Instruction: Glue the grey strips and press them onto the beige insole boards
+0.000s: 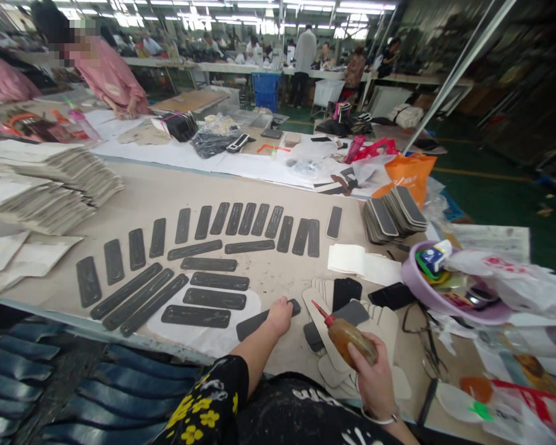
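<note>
My left hand (279,315) is closed on a long dark strip (254,324) and holds it down on the table near the front edge. In my right hand (375,377) I grip an amber glue bottle (349,339) with a red nozzle that points up and to the left. Under the bottle lies a fan of beige and dark cut pieces (338,303). To the left, several long dark strips (194,296) lie side by side, some on a white sheet (204,334). A row of short dark strips (241,222) runs across the table behind them.
A stack of dark pads (393,216) stands at the right by an orange bag (410,173). A purple bowl (426,290) of oddments and plastic bags crowd the right. Paper stacks (50,179) lie on the left. A person in pink (106,74) works at the far table.
</note>
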`<control>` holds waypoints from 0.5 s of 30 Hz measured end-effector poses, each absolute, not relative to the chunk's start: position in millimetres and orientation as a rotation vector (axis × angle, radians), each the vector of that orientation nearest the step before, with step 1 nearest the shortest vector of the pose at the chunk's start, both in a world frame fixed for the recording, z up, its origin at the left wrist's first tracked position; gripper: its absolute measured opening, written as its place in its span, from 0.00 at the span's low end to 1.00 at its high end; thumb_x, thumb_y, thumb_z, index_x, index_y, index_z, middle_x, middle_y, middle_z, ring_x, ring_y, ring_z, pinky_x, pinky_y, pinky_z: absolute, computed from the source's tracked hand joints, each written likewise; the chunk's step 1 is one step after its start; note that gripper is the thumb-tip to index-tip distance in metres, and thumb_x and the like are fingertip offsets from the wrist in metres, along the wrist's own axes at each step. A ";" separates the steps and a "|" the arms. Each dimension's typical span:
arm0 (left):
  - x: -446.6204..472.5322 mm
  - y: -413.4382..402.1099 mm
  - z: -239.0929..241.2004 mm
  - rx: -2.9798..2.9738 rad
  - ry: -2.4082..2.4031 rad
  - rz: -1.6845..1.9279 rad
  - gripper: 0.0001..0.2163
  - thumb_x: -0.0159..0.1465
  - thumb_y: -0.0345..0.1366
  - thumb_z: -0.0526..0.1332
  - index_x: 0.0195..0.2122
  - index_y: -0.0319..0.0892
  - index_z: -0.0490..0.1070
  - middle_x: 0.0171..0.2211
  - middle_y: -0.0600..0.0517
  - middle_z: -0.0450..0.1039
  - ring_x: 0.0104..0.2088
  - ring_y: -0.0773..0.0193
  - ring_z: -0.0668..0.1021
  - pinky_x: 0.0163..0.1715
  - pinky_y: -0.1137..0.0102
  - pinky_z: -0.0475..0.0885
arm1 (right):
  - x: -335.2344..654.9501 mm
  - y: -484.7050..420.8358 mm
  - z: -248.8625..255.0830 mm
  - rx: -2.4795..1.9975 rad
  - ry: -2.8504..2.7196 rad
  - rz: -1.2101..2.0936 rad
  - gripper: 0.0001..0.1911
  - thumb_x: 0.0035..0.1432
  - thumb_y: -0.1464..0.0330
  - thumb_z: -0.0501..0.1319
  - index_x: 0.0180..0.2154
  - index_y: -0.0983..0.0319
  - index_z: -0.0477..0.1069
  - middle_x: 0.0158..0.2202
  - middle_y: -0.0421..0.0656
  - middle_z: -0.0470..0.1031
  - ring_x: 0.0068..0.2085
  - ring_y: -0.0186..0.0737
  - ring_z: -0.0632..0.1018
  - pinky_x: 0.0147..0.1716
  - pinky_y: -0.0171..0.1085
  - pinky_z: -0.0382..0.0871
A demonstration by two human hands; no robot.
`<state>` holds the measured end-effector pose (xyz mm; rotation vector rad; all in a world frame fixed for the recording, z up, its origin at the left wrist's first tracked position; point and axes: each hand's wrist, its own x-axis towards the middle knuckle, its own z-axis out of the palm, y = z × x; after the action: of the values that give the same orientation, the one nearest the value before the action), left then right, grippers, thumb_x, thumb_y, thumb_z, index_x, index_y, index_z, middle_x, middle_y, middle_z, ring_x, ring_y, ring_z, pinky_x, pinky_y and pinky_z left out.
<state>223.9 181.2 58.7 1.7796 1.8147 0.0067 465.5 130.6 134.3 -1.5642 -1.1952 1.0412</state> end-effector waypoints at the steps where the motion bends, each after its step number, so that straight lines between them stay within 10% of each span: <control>1: 225.5 180.6 59.4 1.768 1.823 0.015 0.13 0.57 0.25 0.53 0.44 0.37 0.65 0.47 0.39 0.63 0.46 0.53 0.70 0.45 0.62 0.65 | 465.9 131.1 135.7 -1.560 -1.203 1.039 0.25 0.47 0.56 0.65 0.44 0.60 0.62 0.43 0.43 0.68 0.43 0.44 0.71 0.44 0.43 0.66; 15: 227.8 176.1 65.0 1.590 1.891 0.257 0.10 0.57 0.25 0.53 0.38 0.36 0.70 0.42 0.40 0.68 0.41 0.57 0.73 0.43 0.64 0.68 | 479.6 122.2 143.7 -1.592 -1.214 1.060 0.28 0.43 0.56 0.66 0.44 0.61 0.63 0.42 0.43 0.68 0.42 0.44 0.71 0.43 0.41 0.66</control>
<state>227.8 176.1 65.0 1.5904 1.8907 0.2574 479.6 122.2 143.7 -1.5922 -1.2140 1.0599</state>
